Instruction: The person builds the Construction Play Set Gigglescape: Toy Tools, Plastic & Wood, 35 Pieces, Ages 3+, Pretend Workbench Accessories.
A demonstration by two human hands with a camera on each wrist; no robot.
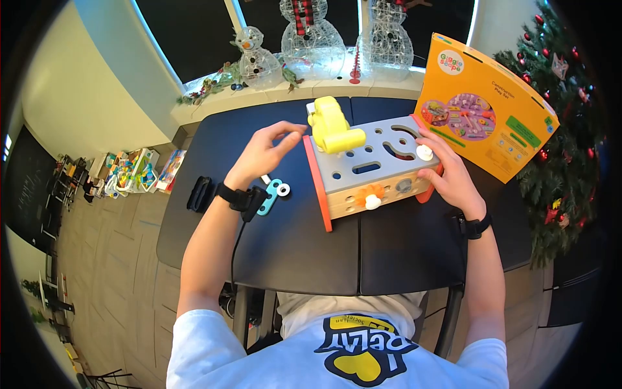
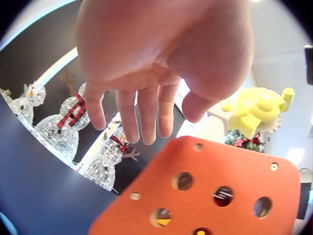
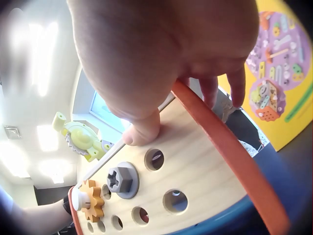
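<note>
A wooden toy workbench (image 1: pixel 389 170) with a grey top and orange-red end panels stands on the table. My right hand (image 1: pixel 447 170) grips its right end, thumb on the front panel and fingers over the far side. A white bolt (image 1: pixel 424 153) sticks up from the top beside that hand. A yellow toy circular saw (image 1: pixel 330 126) stands on the left part of the top. My left hand (image 1: pixel 272 150) hovers just left of the saw, fingers loosely bent and holding nothing. An orange gear (image 3: pixel 93 200) and a grey hex bolt (image 3: pixel 120 180) sit on the front panel.
On the black table (image 1: pixel 291 259), a teal strip with holes (image 1: pixel 267 202) and a white ring lie under the left wrist. A black case (image 1: pixel 199 194) is farther left. The orange-yellow toy box (image 1: pixel 483 107) stands behind the right hand, with a Christmas tree (image 1: pixel 560 162) beyond.
</note>
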